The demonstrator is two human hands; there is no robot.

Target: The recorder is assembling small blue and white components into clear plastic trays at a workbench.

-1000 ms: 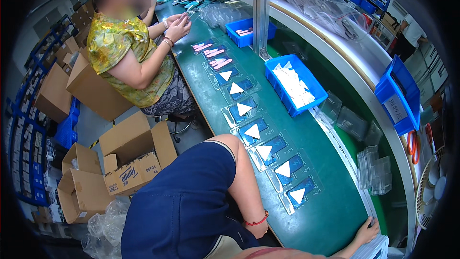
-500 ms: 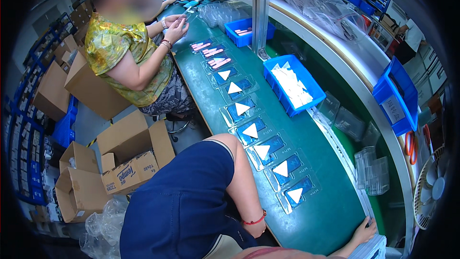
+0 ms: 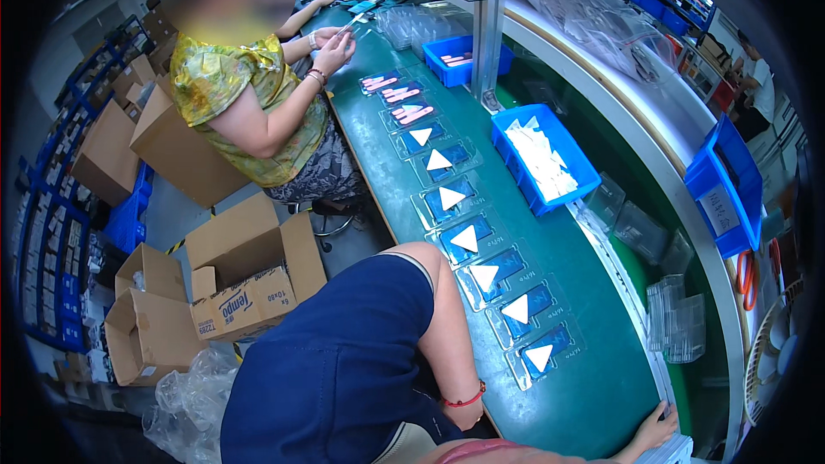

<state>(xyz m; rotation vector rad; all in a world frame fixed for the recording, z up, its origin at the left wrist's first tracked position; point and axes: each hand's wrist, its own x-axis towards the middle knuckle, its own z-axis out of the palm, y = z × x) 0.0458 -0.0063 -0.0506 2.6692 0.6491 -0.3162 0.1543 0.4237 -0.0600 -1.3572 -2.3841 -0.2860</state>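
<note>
Wearer's right hand at the near edge of the green belt; clear packs with white triangles run away up the line.

The right hand rests fingers apart on a stack of clear trays at the near right, clamped on nothing; the stack is cut off by the lower edge, so its height is unknown. The left hand, with a red cord at the wrist, hangs by the knee, its fingers hidden; its grip cannot be told. Nearest pack lies just left and beyond; a careless reach could likely skew the row. Farther, a blue bin holds white pieces. The far co-worker's hands hold something too small to identify.
</note>
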